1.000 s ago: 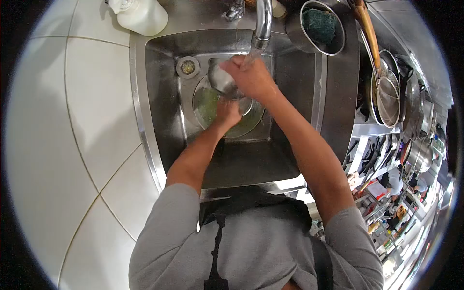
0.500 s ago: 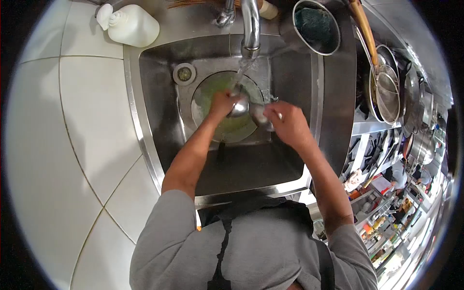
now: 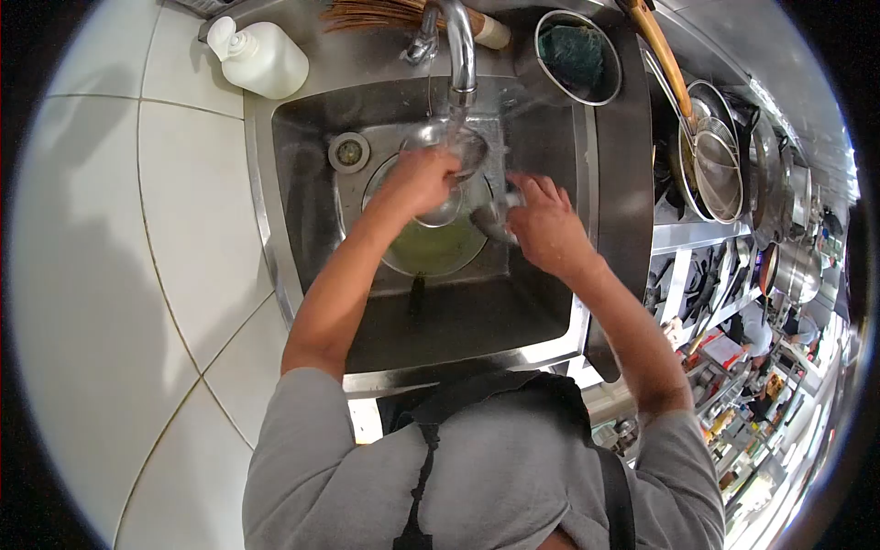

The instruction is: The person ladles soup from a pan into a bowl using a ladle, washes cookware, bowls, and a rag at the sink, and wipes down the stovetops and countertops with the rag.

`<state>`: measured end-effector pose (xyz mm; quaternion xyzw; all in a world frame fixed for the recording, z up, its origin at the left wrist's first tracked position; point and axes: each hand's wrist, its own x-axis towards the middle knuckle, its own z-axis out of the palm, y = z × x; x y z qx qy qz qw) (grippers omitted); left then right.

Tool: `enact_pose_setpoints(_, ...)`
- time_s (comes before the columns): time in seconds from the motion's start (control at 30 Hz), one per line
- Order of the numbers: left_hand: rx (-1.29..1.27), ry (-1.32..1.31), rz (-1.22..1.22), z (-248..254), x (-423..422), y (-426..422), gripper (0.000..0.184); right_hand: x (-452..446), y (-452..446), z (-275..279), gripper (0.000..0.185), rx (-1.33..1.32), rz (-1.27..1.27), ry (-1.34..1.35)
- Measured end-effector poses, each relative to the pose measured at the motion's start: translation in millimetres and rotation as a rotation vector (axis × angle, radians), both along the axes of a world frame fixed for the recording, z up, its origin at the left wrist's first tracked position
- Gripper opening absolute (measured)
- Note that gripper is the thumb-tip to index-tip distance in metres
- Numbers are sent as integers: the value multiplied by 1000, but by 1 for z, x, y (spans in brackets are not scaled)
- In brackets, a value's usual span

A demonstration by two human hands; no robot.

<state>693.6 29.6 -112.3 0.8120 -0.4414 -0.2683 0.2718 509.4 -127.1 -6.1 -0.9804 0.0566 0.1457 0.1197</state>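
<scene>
My left hand [image 3: 420, 186] is closed on the rim of a shiny metal bowl [image 3: 469, 151] under the tap's running water. Another rounded metal piece [image 3: 442, 216] shows just below that hand; whether it is held too, I cannot tell. In my right hand [image 3: 548, 227] is a small metal bowl [image 3: 493, 223], tilted and smeared by motion, with the fingers curled at its edge. Beneath both hands a wide round vessel [image 3: 437, 268] of greenish water rests on the sink floor. The faucet [image 3: 463, 69] pours from above.
The steel sink [image 3: 422, 335] surrounds my hands. A white pump bottle [image 3: 266, 61] stands back left, and a twig brush [image 3: 390, 16] lies behind the faucet. At back right, a metal container [image 3: 548, 82] holds a green scouring pad [image 3: 572, 55]. Strainers [image 3: 718, 174] hang at right.
My left hand has risen toward the tap with its metal bowl, now under the stream. My right hand stays at the right with its fingers more spread. The whole view has shifted slightly.
</scene>
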Motion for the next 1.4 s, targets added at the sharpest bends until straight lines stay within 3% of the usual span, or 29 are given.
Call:
enact_pose_setpoints(0.03, 11, -257, -153, 6, -6, 3, 12, 8, -3, -5, 12, 11, 58, -88)
enact_pose_setpoints(0.07, 1, -273, -143, 15, -9, 10, 11, 17, -7, -10, 10, 20, 116, -177)
enact_pose_setpoints(0.1, -114, -268, -98, 14, -11, 14, 12, 26, -10, -16, 8, 29, 175, -265)
enact_pose_setpoints(0.2, -411, -178, 108, 6, -8, 30, 16, 57, -12, -46, 9, 273, 194, 11)
enact_pose_setpoints(0.27, -546, -31, 340, -3, -1, 40, 22, 85, 0, -57, 11, 458, 33, -92)
enact_pose_setpoints(0.4, -469, 208, 763, -102, -19, 60, 34, 132, 32, -57, 20, 551, -250, -131)
enact_pose_setpoints(0.47, -426, 328, 985, -147, -30, 66, 40, 132, 34, -53, 23, 575, -205, -174)
enact_pose_setpoints(0.5, -152, 404, 983, -155, -47, 50, 45, 129, 38, -54, 25, 588, -180, -191)
enact_pose_setpoints(0.57, 218, 339, 709, -170, -72, 39, 46, 103, 36, -49, 29, 716, -238, -108)
enact_pose_setpoints(0.67, 440, -84, -91, -185, -111, 70, 33, 57, 31, 6, 51, 885, -387, 84)
enact_pose_setpoints(0.73, 488, -214, -366, -219, -119, 79, 27, 23, 26, 25, 63, 894, -492, 241)
enact_pose_setpoints(0.8, 468, -191, -380, -264, -120, 78, 22, -15, 23, 21, 52, 800, -507, 247)
enact_pose_setpoints(0.9, 262, 66, 129, -214, -98, 56, 39, -63, 19, 10, 38, 684, -502, 307)
enact_pose_setpoints(1.0, 6, 251, 406, -149, -56, 39, 39, -73, 21, 14, 23, 604, -505, 373)
enact_pose_setpoints(1.07, -25, 478, 521, -110, -31, 24, 44, -75, 26, 9, 20, 548, -408, 319)
enact_pose_setpoints(1.1, -44, 597, 575, -100, -23, 16, 46, -78, 28, 7, 18, 517, -362, 294)
enact_pose_setpoints(1.13, -72, 590, 628, -141, -17, 14, 49, -79, 30, 2, 17, 476, -297, 292)
enact_pose_setpoints(1.2, -173, 572, 693, -159, 4, -2, 49, -76, 28, -6, 16, 389, -167, 293)
enact_pose_setpoints(1.23, -221, 564, 727, -138, 10, -7, 49, -71, 25, -6, 15, 330, -121, 267)
enact_pose_setpoints(1.27, -229, 622, 728, -118, 11, -11, 46, -64, 22, -6, 15, 274, -74, 242)
enact_pose_setpoints(1.37, -96, 315, 326, -44, 19, -19, 41, -31, 11, 5, 11, 112, 27, 36)
enact_pose_setpoints(1.4, -91, 271, 164, -29, 13, -15, 12, -18, 7, 9, 9, 61, 51, -53)
